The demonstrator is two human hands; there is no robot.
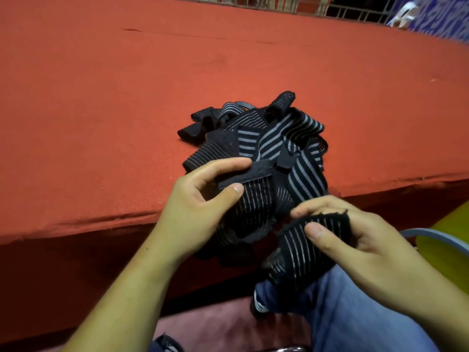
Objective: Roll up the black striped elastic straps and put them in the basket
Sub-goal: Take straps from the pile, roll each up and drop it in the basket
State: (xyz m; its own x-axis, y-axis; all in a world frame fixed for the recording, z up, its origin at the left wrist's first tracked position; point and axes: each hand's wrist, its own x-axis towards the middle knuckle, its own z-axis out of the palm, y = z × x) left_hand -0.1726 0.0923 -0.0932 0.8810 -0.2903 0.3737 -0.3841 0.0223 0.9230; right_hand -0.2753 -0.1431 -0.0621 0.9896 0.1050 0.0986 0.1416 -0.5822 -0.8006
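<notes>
A tangled pile of black striped elastic straps (269,133) lies on the red table (127,97) near its front edge. One strap (253,212) hangs from the pile over the edge toward my lap. My left hand (203,196) pinches that strap's plain black end between thumb and fingers. My right hand (355,240) pinches the other striped end (304,245) with the thumb on top. No basket can be made out for certain.
A yellow container with a pale blue rim (446,240) shows at the right edge, behind my right hand. My legs in blue jeans (342,313) sit below the table. A metal railing (355,8) and a blue banner run along the far side.
</notes>
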